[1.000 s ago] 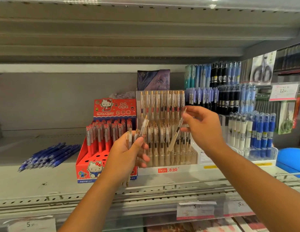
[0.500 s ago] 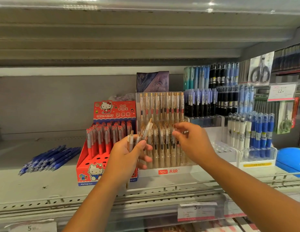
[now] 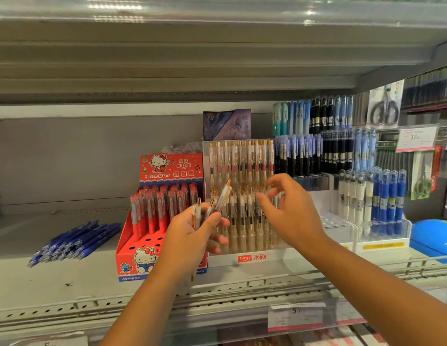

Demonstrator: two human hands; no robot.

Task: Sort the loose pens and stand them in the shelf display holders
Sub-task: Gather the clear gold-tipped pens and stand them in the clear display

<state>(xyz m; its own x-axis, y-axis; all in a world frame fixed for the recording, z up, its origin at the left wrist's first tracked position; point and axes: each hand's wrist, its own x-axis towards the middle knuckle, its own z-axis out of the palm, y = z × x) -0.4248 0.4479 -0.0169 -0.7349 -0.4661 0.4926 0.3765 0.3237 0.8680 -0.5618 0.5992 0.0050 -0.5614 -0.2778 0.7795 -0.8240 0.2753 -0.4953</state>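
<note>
- Holding a small bunch of clear pens [image 3: 218, 203] with gold clips, the left hand [image 3: 190, 238] is closed around their lower barrels, in front of the red box [image 3: 132, 248].
- The right hand [image 3: 289, 216] is seen open and empty, fingers spread, just beside the bunch and in front of the clear holder [image 3: 252, 257].
- The holder is nearly filled with pens of the same kind, standing upright in rows.
- A pile of blue pens [image 3: 75, 242] is left lying loose on the shelf [image 3: 37, 283], well apart to the left.
- The step in hand is judged to be the feeding of the clear pens, one by one, into the holder.
- For the next move, one pen should be pinched from the bunch by the right hand, probably the one which sticks out highest.
- A free hole must then be found; from this view it cannot be told where one is left.
- The pen is to be lowered tip down, without pushing its neighbours.
</note>
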